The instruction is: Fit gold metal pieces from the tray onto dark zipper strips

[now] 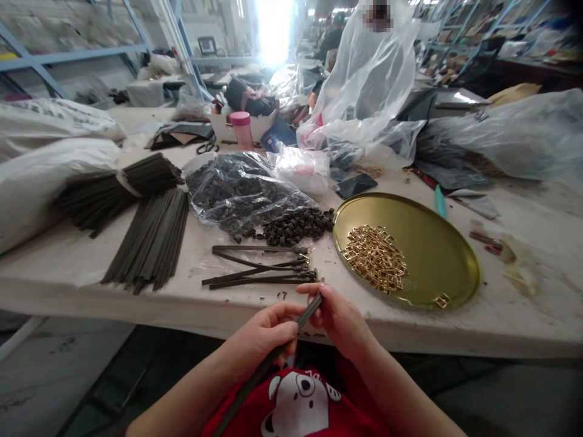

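A long dark strap (255, 377) runs from my lap up to the table's front edge. My left hand (272, 328) is closed around its middle, thumb on top. At the strap's upper end, the fingers of my right hand (340, 315) pinch the tip; a small shiny bit shows there, too small to make out. Just beyond my hands lie several straps with metal buckles (259, 266) at their right ends. To the right, a round gold tray (437, 243) holds a heap of small gold buckles (374, 258), with a few lying apart near its front rim.
Dark strap bundles (146, 243) lie at the left beside white sacks (54, 164). Small black loops (296, 226) spill from a clear plastic bag (241, 188). Behind are a phone (356, 186), a pink-lidded jar (242, 130), scissors (207, 146) and a person partly behind clear plastic (373, 67).
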The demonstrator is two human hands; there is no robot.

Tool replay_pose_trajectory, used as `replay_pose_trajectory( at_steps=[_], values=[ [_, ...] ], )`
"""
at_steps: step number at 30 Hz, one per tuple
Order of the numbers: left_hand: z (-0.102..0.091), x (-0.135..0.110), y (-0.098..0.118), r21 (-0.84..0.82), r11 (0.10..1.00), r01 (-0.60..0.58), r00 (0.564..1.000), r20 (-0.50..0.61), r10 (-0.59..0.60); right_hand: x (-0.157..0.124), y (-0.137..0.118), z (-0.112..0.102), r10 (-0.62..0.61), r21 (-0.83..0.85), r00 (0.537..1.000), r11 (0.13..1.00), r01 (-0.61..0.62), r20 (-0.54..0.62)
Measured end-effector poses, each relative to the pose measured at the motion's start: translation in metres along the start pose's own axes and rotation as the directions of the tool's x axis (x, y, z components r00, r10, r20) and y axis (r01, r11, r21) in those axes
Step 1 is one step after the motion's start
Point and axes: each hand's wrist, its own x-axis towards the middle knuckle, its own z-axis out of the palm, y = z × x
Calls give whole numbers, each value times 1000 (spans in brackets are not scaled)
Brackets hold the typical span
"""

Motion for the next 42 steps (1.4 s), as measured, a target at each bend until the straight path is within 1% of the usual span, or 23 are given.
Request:
replay_pose_trajectory(
  at_steps=[4,7,10,15,17,20,21,23,27,28,29,30,32,33,34,35,36,37,38,39,40,41,42],
  values=[
    [5,9,0,-90,995,-48,998,-37,45,-4,5,4,34,-41,999,999,-34,-11],
    [4,13,-3,-121,989,-82,997,-27,79,-5,4,6,144,122,989,982,-146,29],
    [3,15,-7,-160,982,-103,995,-22,101,-3,3,7,216,288,972,929,-233,89],
    [5,14,-8,-146,984,-102,994,-43,97,-2,5,11,260,322,960,904,-281,107],
    [1,10,-7,-57,996,-72,997,-33,70,-3,5,9,212,287,975,932,-221,61],
    [-17,-4,-5,153,987,48,999,-2,-48,-4,-1,-1,20,233,994,972,5,-103],
    [-27,-10,-5,223,971,87,996,-2,-89,-3,-5,-7,-49,217,985,973,84,-163],
    [-51,-25,-5,344,933,107,994,-57,-92,-2,-14,-20,-151,195,954,959,205,-257],
    [-98,-55,4,469,877,110,977,-212,-9,-4,-23,-32,-243,130,902,943,305,-356],
    [-106,-62,9,465,879,105,961,-276,32,-6,-22,-31,-258,97,895,945,312,-364],
    [-112,-69,17,433,898,76,923,-372,102,-9,-18,-28,-272,54,891,949,312,-364],
    [-116,-74,25,375,927,11,858,-479,184,-12,-13,-23,-284,2,893,953,303,-350],
    [-116,-83,46,220,949,-225,674,-669,315,-19,0,-11,-282,-126,930,958,258,-235],
    [-113,-86,57,152,922,-355,588,-731,347,-23,7,-5,-263,-208,956,950,234,-126],
    [-108,-87,67,96,896,-434,563,-747,353,-26,13,1,-236,-307,972,924,229,14],
    [-100,-87,75,91,843,-530,526,-745,411,-28,17,6,-222,-416,965,871,261,140],
    [-91,-85,81,113,788,-605,499,-717,486,-30,19,10,-226,-499,948,809,311,225],
    [-79,-82,83,140,751,-645,496,-671,551,-31,18,13,-242,-555,932,751,357,271],
    [-66,-77,82,176,723,-668,500,-613,612,-32,14,15,-275,-578,922,720,385,271],
    [-51,-70,78,209,771,-601,597,-524,607,-33,9,17,-307,-569,921,724,391,242],
    [-37,-63,71,247,841,-481,743,-395,541,-34,2,18,-323,-536,924,753,381,203],
    [-23,-54,63,271,900,-342,870,-270,412,-35,-5,18,-326,-493,930,789,366,169],
    [-11,-46,53,296,927,-229,944,-165,286,-36,-10,18,-327,-460,934,814,356,144]
  ],
)
